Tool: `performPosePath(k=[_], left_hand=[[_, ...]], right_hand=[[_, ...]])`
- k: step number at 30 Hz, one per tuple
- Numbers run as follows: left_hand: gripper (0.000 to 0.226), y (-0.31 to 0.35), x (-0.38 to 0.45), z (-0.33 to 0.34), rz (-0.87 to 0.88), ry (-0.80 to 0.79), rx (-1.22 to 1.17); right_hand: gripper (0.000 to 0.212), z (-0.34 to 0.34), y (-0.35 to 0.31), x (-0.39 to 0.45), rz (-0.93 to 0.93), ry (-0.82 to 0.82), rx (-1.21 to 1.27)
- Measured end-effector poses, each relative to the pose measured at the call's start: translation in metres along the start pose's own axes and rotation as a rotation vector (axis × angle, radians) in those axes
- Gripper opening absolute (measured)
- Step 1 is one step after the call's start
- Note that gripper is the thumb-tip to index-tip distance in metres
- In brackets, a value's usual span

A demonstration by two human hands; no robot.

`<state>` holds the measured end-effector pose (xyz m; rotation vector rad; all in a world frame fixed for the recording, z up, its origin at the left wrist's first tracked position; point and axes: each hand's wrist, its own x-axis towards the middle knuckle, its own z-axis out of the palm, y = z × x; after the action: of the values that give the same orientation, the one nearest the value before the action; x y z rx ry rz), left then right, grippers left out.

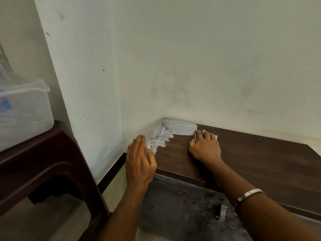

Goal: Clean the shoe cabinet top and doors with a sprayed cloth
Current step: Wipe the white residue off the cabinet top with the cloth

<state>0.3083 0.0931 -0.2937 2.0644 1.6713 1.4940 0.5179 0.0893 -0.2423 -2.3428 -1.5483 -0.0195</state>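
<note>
Head view: right hand (205, 146) is pressing the cloth (198, 133) onto the top (251, 159), fingers curled over it. Left hand (139, 160) is resting flat, fingers straight, at the edge. Dusty streaks (166, 134) between the hands are waiting; doors (177, 206) look grimy, likely untouched.

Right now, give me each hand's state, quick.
Left hand: open, fingers straight, resting at the cabinet top's left edge, holding nothing.
Right hand: closed on the cloth, pressing it on the cabinet top.

Shoe cabinet (251, 164) in wall corner; cloth (198, 133) on its top, rear left. Left: stool (43, 162) carrying plastic tub (26, 115), contents unclear.
</note>
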Motion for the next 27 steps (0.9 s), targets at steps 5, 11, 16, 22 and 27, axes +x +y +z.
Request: performPosePath(k=[5, 11, 16, 22, 27], left_hand=[[0.061, -0.001, 0.000, 0.001, 0.014, 0.013, 0.009], [0.062, -0.004, 0.000, 0.001, 0.021, 0.016, -0.011], [0.063, -0.003, 0.000, 0.001, 0.018, 0.012, -0.028], [0.062, 0.000, -0.001, 0.001, 0.007, 0.028, -0.040], [0.059, -0.001, -0.001, 0.002, 0.012, 0.039, -0.045]], right_hand=[[0.057, 0.014, -0.048, 0.009, -0.047, -0.033, 0.017], [0.057, 0.020, -0.063, 0.018, -0.107, -0.048, 0.043], [0.055, 0.006, -0.008, 0.026, -0.045, 0.002, 0.026], [0.056, -0.001, 0.018, 0.035, 0.061, 0.006, 0.001], [0.055, 0.011, -0.024, 0.036, -0.034, -0.011, 0.012]])
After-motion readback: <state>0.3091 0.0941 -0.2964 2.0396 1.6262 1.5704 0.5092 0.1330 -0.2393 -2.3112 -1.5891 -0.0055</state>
